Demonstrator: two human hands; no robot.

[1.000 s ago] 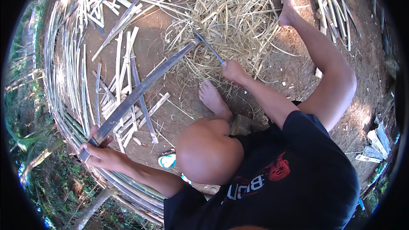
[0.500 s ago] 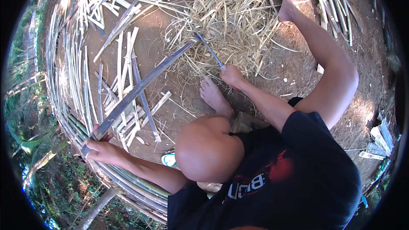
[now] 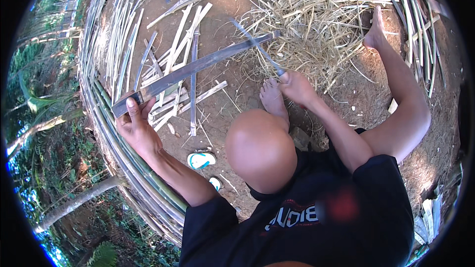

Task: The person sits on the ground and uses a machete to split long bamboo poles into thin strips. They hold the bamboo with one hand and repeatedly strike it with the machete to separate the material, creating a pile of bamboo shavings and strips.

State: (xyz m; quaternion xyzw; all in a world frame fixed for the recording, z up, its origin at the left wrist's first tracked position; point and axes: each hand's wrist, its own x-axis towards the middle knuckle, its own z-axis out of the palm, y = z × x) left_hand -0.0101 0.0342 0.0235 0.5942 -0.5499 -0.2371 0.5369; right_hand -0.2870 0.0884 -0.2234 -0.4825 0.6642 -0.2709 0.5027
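A long, dark-skinned bamboo slat (image 3: 193, 66) runs slantwise from the left toward the pile of shavings. My left hand (image 3: 138, 131) grips its near-left end, thumb on top and fingers underneath. In my right hand (image 3: 298, 88) is a knife (image 3: 267, 55) with a narrow, long blade, its handle mostly hidden by the fingers. The blade crosses the slat close to the far end, and a short piece of the slat sticks out past it. Whether the edge is biting into the bamboo, I cannot tell.
Thin bamboo shavings (image 3: 316, 24) are heaped beyond my right hand, beside my bare foot (image 3: 273, 98). Split bamboo strips (image 3: 173, 54) lie under the slat. Bamboo poles (image 3: 143, 180) edge the ground at left. Sandals (image 3: 201, 160) sit near my knee. More strips (image 3: 418, 24) lie far right.
The view has swung, moving the scene rightward. The knife now crosses the slat a little inward from its far end, where before it was at the tip. My left thumb now shows on top.
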